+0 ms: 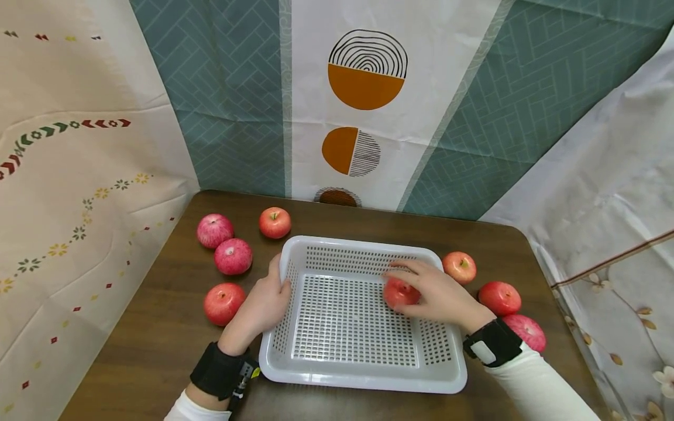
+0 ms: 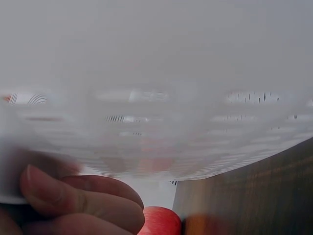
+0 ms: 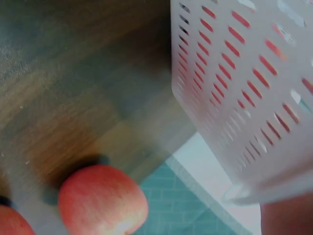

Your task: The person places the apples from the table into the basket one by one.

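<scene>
A white slotted plastic basket (image 1: 358, 374) stands in front of me on the table. At its left end my left hand (image 1: 267, 301) grips the rim, and the left wrist view shows curled fingers (image 2: 93, 200) by the blurred white wall. My right hand (image 1: 434, 292) reaches over the right end into the basket. Its fingers and thumb curve round a red apple (image 1: 396, 294) near the right inner wall. In the right wrist view, red shows through the slots of the basket wall (image 3: 215, 93), and most of that hand is hidden.
Left of the basket lie a red apple (image 1: 223, 304), two pinkish apples (image 1: 215, 230) and another near the back edge (image 1: 275, 223). On the right are an orange-red apple (image 1: 459, 267), a red one (image 1: 500, 297) and a pinkish one (image 1: 526, 332). Patterned cloth (image 1: 237, 105) hangs behind the brown table (image 1: 152, 327).
</scene>
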Tool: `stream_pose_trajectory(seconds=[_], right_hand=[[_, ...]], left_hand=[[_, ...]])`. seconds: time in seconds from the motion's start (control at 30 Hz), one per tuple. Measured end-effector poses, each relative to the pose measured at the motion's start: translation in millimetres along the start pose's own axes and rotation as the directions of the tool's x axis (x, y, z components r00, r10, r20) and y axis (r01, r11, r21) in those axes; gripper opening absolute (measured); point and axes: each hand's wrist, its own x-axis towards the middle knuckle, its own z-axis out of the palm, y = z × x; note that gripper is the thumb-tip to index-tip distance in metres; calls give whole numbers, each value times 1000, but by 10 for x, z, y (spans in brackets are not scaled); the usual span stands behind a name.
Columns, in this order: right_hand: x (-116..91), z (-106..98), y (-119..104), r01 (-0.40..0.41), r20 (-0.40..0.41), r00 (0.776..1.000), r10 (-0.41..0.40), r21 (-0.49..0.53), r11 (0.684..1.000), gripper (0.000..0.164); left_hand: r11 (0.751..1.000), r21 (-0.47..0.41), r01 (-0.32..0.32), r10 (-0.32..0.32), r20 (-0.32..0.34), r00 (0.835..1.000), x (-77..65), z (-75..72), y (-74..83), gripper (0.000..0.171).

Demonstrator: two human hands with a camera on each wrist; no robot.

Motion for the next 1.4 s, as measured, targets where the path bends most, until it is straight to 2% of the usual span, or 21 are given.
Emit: stream_pose_trajectory(seconds=[0.13, 0.33, 0.6, 0.7, 0.9, 1.17, 1.3, 1.4], right_hand=[[-68, -90, 35, -39, -21, 999, 40, 35, 999, 73], [-252, -211, 76, -78, -95, 992, 85, 72, 994, 70], [-589, -309, 168, -137, -228, 963, 144, 44, 990, 71], [-816, -364, 217, -216, -260, 937, 233, 92, 972, 76], [-1371, -388, 325, -381, -266, 861, 434, 229, 896, 86], [-1949, -109, 455, -506, -296, 777, 555, 230, 831, 86], [-2121, 23, 482, -572, -289, 739, 608, 208, 794, 92], [-2205, 92, 495, -601, -285, 722, 631, 194, 775, 97]], left_hand=[[1000, -7, 2, -2, 5, 1000, 7, 4, 8, 69], [1000, -14, 14, -13, 18, 1000, -4, 5, 16, 70], [1000, -5, 4, -3, 6, 1000, 7, 2, 29, 70], [1000, -17, 7, -7, 10, 1000, 2, 5, 29, 70], [999, -39, 17, -16, 21, 1000, -15, -1, 21, 70], [998, -55, 15, -14, 30, 999, 6, -12, -3, 70], [998, -59, 11, -9, 35, 999, 10, -17, -1, 70], [999, -48, -1, 3, 30, 1000, 10, -15, 4, 69]])
